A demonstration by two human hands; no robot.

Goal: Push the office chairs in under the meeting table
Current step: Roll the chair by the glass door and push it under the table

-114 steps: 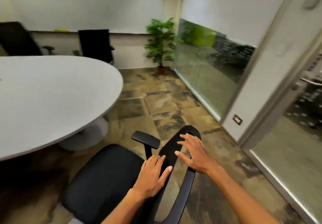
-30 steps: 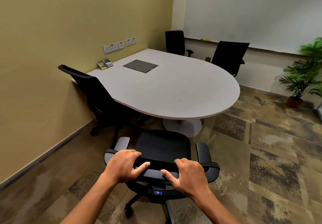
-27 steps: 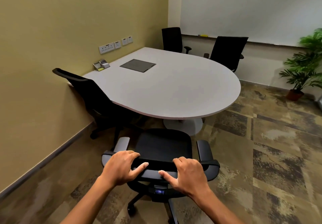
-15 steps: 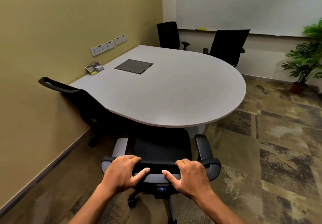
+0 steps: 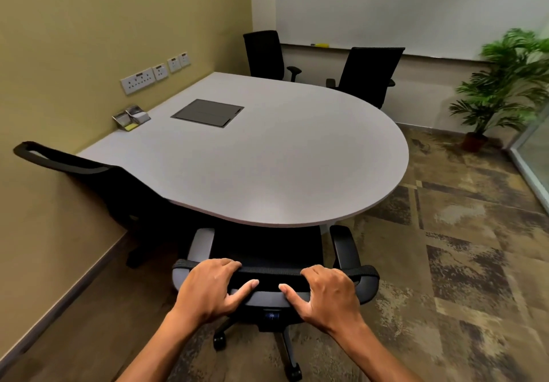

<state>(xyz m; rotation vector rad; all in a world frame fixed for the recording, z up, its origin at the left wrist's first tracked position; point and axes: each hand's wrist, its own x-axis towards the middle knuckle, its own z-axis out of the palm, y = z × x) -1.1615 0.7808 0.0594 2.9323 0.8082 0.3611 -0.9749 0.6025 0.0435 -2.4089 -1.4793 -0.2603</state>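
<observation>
A black office chair [image 5: 269, 251] stands right in front of me at the near edge of the white meeting table [image 5: 285, 156]. The front of its seat is under the tabletop. My left hand [image 5: 208, 288] and my right hand [image 5: 325, 297] both grip the top of its backrest, fingers curled over the rim. Another black chair [image 5: 98, 185] sits at the table's left side by the wall. Two more black chairs [image 5: 264, 53] [image 5: 371, 74] stand at the far side.
A yellow wall with sockets [image 5: 142, 78] runs along the left. A grey floor box [image 5: 208, 113] and a small holder [image 5: 130, 116] lie on the table. A potted plant [image 5: 502, 90] stands far right beside a glass partition [image 5: 534, 150]. Carpet lies open to the right.
The chair has rolled forward, so its seat now reaches under the table edge. I have moved closer with it, both hands still on the backrest.
</observation>
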